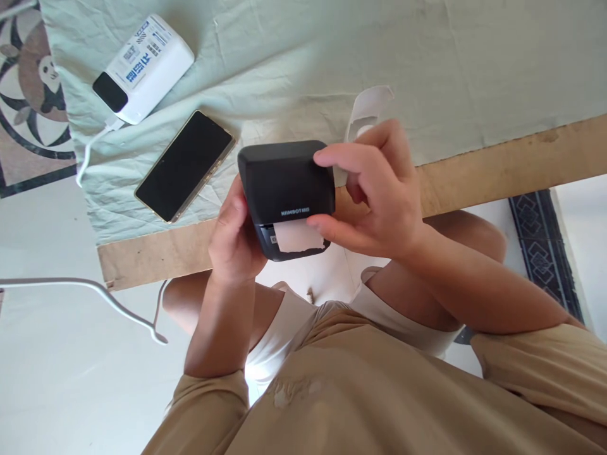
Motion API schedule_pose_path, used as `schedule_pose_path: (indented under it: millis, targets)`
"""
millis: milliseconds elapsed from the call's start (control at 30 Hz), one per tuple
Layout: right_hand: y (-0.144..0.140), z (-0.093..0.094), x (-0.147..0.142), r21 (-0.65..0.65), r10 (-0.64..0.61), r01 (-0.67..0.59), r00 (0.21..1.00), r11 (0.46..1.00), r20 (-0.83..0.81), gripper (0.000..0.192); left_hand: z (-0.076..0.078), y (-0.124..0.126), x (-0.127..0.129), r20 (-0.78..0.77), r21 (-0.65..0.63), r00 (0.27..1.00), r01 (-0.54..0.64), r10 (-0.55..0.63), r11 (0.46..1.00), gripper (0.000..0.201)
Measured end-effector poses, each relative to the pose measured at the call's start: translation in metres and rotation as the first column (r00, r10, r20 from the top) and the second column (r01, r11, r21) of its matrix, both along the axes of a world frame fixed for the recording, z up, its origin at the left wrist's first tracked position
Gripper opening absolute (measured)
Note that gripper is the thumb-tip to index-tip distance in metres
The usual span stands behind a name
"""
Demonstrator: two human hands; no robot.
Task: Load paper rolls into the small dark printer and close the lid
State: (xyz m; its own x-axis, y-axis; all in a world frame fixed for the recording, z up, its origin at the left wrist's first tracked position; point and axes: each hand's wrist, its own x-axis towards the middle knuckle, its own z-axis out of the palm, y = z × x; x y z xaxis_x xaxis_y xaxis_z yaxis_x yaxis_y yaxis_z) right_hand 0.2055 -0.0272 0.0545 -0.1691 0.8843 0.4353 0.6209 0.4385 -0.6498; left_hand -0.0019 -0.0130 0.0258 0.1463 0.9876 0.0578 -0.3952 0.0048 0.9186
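Observation:
A small black label printer [284, 183] is held over the near edge of the table. My left hand [234, 237] grips its left side from below. My right hand [374, 189] pinches the printer's right side, forefinger on its top and thumb by the slot. A white label [298, 236] with a torn edge sticks out of the slot. A strip of white label backing [367, 110] curls up behind my right hand's fingers; I cannot tell whether the hand holds it.
A black smartphone [186, 165] lies face up on the pale green cloth [450, 57]. A white power bank [142, 68] with a white cable [92, 148] sits at the far left. The table's bare wooden edge [512, 167] runs along the front. My knees are under it.

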Motion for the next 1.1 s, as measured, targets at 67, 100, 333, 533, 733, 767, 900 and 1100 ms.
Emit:
schedule_pose_path:
  millis: [67, 100, 333, 533, 733, 767, 900, 1100]
  targets:
    - [-0.003, 0.004, -0.003, -0.090, -0.055, 0.051, 0.997, 0.995, -0.045, 0.056, -0.003, 0.000, -0.001, -0.034, 0.040, 0.999, 0.020, -0.019, 0.999, 0.042]
    - [-0.004, 0.006, -0.004, -0.144, -0.064, 0.052, 0.995, 0.988, -0.081, 0.056, -0.005, 0.001, -0.002, -0.034, 0.051, 0.999, 0.026, -0.024, 0.998, 0.038]
    - [0.010, 0.018, -0.004, -0.190, -0.073, 0.047, 0.989, 0.981, -0.130, 0.052, -0.016, 0.009, -0.003, 0.048, 0.110, 0.994, 0.097, -0.103, 0.989, 0.049]
    - [0.018, 0.037, -0.016, -0.305, 0.070, 0.062, 0.912, 0.950, 0.405, 0.039, -0.009, 0.005, -0.006, -0.054, 0.041, 0.994, 0.101, -0.098, 0.994, 0.050]
    - [0.012, 0.042, -0.015, -0.262, 0.072, 0.098, 0.819, 0.960, 0.570, 0.034, -0.003, 0.005, -0.005, -0.079, 0.014, 0.996, 0.046, -0.045, 0.999, 0.050]
    - [0.010, 0.041, -0.014, -0.221, 0.061, 0.080, 0.822, 0.972, 0.567, 0.032, -0.004, 0.005, -0.006, -0.086, 0.014, 0.994, 0.066, -0.064, 0.998, 0.050]
    - [0.003, 0.041, -0.010, -0.127, 0.076, -0.004, 0.818, 0.992, 0.571, 0.027, -0.015, 0.007, -0.010, -0.053, 0.041, 0.984, 0.172, -0.170, 0.984, 0.045]
    - [0.002, 0.051, -0.006, -0.303, 0.174, -0.065, 0.921, 0.951, 0.349, 0.040, -0.019, 0.009, -0.009, -0.003, 0.158, 0.985, 0.173, -0.175, 0.972, 0.050]
